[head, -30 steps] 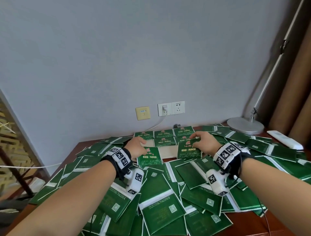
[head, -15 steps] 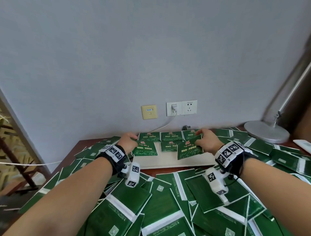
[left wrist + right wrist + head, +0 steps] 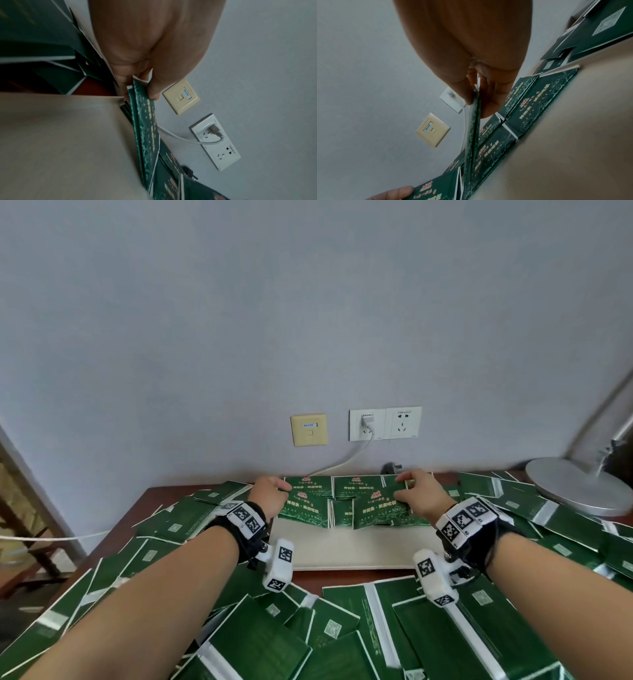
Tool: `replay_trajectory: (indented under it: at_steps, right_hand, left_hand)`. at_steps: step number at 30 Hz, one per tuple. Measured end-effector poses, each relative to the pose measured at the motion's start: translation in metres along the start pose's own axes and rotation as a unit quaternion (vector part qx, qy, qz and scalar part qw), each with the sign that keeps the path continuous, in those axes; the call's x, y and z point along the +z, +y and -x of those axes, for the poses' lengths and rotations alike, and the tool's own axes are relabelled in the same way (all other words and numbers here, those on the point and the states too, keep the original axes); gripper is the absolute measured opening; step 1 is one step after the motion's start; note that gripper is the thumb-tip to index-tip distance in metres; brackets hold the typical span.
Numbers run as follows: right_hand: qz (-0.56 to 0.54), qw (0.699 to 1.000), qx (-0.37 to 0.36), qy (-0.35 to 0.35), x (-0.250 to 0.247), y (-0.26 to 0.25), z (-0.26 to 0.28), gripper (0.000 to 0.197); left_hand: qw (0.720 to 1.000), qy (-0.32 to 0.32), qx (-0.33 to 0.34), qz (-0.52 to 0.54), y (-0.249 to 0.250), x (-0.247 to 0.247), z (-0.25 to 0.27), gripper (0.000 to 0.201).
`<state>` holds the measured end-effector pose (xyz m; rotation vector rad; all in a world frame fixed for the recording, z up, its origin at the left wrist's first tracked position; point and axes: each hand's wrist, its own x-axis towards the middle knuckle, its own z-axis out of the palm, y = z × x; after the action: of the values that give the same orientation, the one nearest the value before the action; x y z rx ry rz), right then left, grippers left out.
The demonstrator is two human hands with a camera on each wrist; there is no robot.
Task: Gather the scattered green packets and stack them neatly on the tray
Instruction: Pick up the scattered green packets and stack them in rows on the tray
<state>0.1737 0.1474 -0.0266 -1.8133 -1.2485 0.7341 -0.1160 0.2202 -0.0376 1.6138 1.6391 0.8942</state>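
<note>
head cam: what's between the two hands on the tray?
Between left hand and right hand, head view shows green packets on the tray: placed ones, plus the packet each hand holds.

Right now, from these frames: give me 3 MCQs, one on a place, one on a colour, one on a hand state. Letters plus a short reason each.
1. Where do the neatly laid packets lie on the tray?
A. along its far edge, by the wall
B. along its near edge
C. all over it

2. What colour is the single wall plate left of the white sockets?
A. grey
B. yellowish beige
C. green

3. What is the left hand doing?
A. lying flat on the tray
B. hanging idle
C. pinching a green packet

Answers: 1 A, the rows sit at the wall side and the near part is bare. 2 B, shown in the head view. 3 C, the left wrist view shows thumb and fingers either side of the packet.
</note>
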Motion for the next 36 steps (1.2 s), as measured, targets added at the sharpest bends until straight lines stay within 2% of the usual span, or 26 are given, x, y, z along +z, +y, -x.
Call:
replay_trajectory:
  at_steps: [5,12,15,21,25,27,36]
  right_hand:
    - [-0.023,1.0,0.003,-0.006,0.003,0.004,-0.014,0.033]
    - [-0.041,0.998,0.024,-0.031,0.003,0.004,-0.018,0.03]
    - [-0.029,0.997,0.04,-0.059,0.003,0.004,-0.019,0.034]
    - [0.052,0.997,0.003,-0.057,0.011,0.006,-0.021,0.036]
    - [0.087,0.994,-0.017,-0.061,0.02,0.002,-0.02,0.032]
    - [0.12,0.99,-0.03,-0.061,0.026,0.0,-0.019,0.032]
    - [0.25,0.965,-0.042,-0.068,0.032,-0.005,-0.013,0.042]
  left_hand:
    - [0.999,-0.01,0.007,-0.033,-0.004,0.009,-0.009,0.018]
    - [0.981,-0.073,0.037,-0.174,-0.006,0.011,-0.011,0.035]
    - [0.97,-0.084,0.042,-0.222,-0.005,0.013,-0.011,0.04]
    - [0.935,-0.104,0.06,-0.334,-0.001,0.017,-0.005,0.05]
    - [0.918,-0.155,0.086,-0.354,-0.002,0.021,0.001,0.044]
    - [0.912,-0.177,0.098,-0.356,-0.002,0.023,0.004,0.047]
    - [0.886,-0.245,0.098,-0.382,0.001,0.024,0.007,0.05]
